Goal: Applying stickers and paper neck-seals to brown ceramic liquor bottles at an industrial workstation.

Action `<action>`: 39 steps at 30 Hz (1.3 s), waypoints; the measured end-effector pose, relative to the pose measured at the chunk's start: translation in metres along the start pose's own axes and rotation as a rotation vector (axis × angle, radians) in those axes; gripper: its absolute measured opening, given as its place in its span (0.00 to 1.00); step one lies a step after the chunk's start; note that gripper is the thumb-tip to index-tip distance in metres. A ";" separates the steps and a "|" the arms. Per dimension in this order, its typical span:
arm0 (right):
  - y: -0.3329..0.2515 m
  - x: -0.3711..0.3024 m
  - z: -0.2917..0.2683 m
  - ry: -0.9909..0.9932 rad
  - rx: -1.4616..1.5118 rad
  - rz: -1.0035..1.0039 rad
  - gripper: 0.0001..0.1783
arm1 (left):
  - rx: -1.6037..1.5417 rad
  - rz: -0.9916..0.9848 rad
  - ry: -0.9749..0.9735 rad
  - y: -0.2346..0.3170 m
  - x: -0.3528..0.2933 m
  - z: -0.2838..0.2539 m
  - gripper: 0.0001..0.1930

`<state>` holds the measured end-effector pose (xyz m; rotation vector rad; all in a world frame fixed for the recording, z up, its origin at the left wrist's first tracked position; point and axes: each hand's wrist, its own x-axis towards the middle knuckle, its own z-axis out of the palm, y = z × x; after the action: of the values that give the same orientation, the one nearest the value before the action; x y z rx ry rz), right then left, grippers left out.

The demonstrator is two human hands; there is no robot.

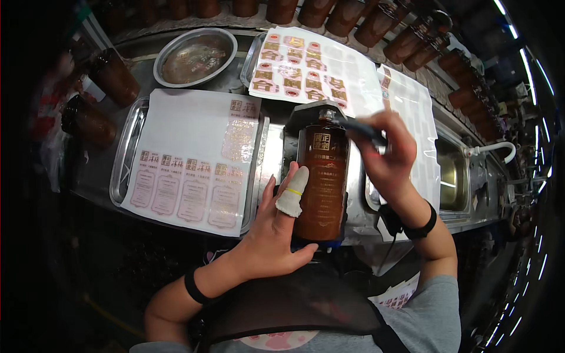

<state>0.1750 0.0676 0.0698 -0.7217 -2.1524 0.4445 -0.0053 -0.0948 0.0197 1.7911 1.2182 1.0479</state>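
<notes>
A brown glossy bottle (322, 182) with gold lettering and a clear neck lies on a dark holder (292, 120) in front of me, neck pointing away. My left hand (272, 232) rests along its left side. The fingers are stretched out, with the thumb by the bottle's base. A white finger cot (292, 194) with a yellow band covers one finger. My right hand (388, 153), smeared by motion, is closed around a dark-handled tool (364, 128). The tool's tip is close to the bottle's neck; whether it touches cannot be told.
At left, a label sheet (188, 123) lies on a metal tray (122, 170). Behind it stands a round metal bowl (158, 65). More label sheets (353, 70) lie beyond the bottle. Brown bottles (347, 17) line the back. A sink (465, 203) with a white faucet (497, 147) is at right.
</notes>
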 end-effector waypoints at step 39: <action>0.002 -0.019 -0.009 0.052 0.127 0.167 0.10 | -0.100 -0.137 0.057 -0.007 0.042 0.001 0.37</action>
<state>0.1929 0.0576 0.0634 -0.8352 -2.0031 0.6375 0.0023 -0.0525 0.0223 1.5886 1.2803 1.0684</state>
